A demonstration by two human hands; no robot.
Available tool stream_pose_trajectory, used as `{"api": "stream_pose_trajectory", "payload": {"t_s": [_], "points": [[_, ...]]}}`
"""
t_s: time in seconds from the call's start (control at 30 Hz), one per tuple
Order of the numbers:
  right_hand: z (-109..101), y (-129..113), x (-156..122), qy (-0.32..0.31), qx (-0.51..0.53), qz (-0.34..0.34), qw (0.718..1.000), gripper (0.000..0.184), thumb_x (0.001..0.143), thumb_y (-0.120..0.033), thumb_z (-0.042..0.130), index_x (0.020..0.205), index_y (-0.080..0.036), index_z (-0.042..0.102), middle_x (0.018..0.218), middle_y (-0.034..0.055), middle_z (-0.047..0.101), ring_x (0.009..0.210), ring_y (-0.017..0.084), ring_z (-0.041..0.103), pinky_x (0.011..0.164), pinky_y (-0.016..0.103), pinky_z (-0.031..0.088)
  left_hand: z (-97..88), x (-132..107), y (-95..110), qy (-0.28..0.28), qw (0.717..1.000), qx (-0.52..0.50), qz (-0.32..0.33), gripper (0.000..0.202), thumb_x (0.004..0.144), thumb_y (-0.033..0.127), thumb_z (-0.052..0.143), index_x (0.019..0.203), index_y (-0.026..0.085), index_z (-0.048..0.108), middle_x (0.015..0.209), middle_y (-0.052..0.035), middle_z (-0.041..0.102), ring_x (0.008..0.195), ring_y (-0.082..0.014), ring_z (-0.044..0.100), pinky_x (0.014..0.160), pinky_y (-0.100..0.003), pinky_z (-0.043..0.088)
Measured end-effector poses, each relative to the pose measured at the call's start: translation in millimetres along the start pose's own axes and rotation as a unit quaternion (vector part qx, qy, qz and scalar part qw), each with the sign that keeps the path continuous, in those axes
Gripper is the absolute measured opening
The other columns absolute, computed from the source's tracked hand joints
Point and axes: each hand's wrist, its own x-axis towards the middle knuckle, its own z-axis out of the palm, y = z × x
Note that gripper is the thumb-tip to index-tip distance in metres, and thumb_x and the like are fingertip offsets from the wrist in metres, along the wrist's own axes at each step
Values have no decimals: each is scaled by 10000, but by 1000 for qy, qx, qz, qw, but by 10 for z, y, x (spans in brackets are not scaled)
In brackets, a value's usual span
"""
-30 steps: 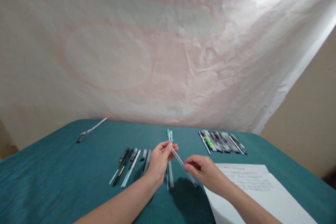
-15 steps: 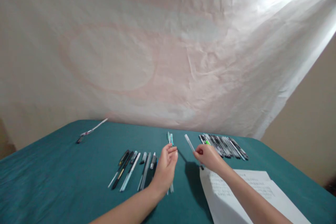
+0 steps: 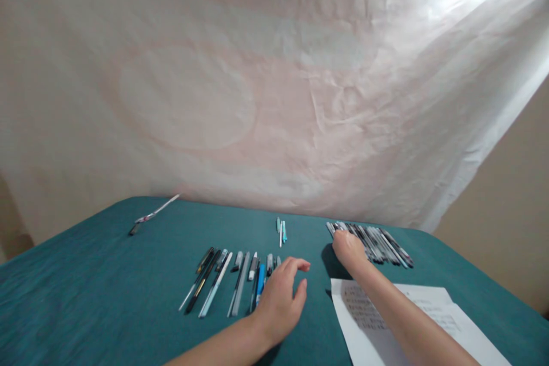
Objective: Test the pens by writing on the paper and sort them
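Since half a second ago, the right hand (image 3: pixel 348 249) has been moved further up and to the right, from mid-air beside the paper to the near end of the pile of pens (image 3: pixel 381 243) at the right of centre. The clear pen that was raised in it then can no longer be picked out. The fingers of this hand are turned away and hidden behind its back, so it cannot be told whether anything is pinched in them; the hand is seen touching, or just over, the left end of the pile.

The left hand (image 3: pixel 281 297) has been lowered and is laid palm down on the teal surface (image 3: pixel 107 297) at lower centre, with the fingers loosely spread and nothing held. It is placed just right of the row of pens (image 3: pixel 227 283), which is laid out side by side at centre; a blue pen (image 3: pixel 260 284) at the right end of that row is nearest to the knuckles.

A printed sheet of paper (image 3: pixel 433 320) is seen at the lower right, partly covered by the right forearm. Two short pens (image 3: pixel 281 231) are lying together between the row and the pile, further back. A lone pen (image 3: pixel 153 213) is set well apart at the far left edge. A creased pale cloth (image 3: pixel 274 97) is hung behind the surface.
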Motion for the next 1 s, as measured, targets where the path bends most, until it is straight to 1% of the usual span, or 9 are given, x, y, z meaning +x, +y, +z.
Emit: {"api": "stream_pose_trajectory", "payload": {"t_s": [0.07,0.13,0.27,0.37,0.53,0.63,0.77,0.87,1.0], "points": [[-27,-38,-7,8,2,-13,1000,269,833,-83,361,913,-96,618,896,191,641,857,245,628,701,313,427,2,3,2,3,1000,-4,-4,262,796,104,448,1032,195,516,1001,-49,570,979,-172,510,883,-302,375],[-57,-125,5,11,12,-36,999,222,841,-168,415,939,-114,606,911,175,641,884,243,617,718,306,420,2,3,14,7,1000,-10,-10,216,812,137,452,1007,192,526,985,-49,575,963,-176,514,870,-302,378],[-101,-450,73,0,43,-102,994,235,830,-336,469,886,-165,622,889,116,654,891,222,604,718,273,405,-11,-2,71,22,998,-45,-24,174,878,236,396,982,198,530,959,-38,581,931,-164,524,843,-289,384],[-118,-762,132,-4,62,-142,988,263,844,-354,444,912,-178,628,900,99,648,881,202,597,717,259,394,-31,-9,109,33,997,-66,-24,193,901,264,359,980,202,524,927,-27,584,897,-154,529,815,-277,388],[-112,-1217,203,13,76,-187,979,324,861,-350,422,1087,-177,576,1044,118,581,956,203,540,771,273,376,-59,-33,114,38,996,-81,-14,180,902,261,361,986,195,506,911,-27,586,880,-152,528,812,-278,387],[-75,-1367,213,14,74,-221,972,284,865,-306,419,1040,-190,610,1063,103,568,998,202,497,814,272,358,-59,-49,93,35,996,-79,-2,171,897,256,373,991,196,503,929,-29,584,893,-151,523,824,-280,383],[-6,-1360,178,2,64,-253,965,293,876,-199,364,980,-163,637,1067,112,566,982,199,489,830,273,345,-51,-59,60,28,997,-77,4,170,894,251,375,988,197,506,930,-30,585,897,-153,521,829,-286,378],[21,-1236,136,-7,56,-259,964,316,869,-139,342,1048,-152,602,1056,120,571,967,200,498,841,277,334,-50,-61,50,23,997,-77,0,180,894,254,368,988,192,508,913,-32,589,884,-157,525,819,-290,379],[-11,-1043,71,-19,51,-262,964,353,851,-92,342,1110,-176,567,1004,102,597,956,188,514,856,263,321,-57,-66,72,9,997,-77,-3,197,896,262,355,991,182,507,893,-39,592,869,-165,531,814,-298,380]]}}
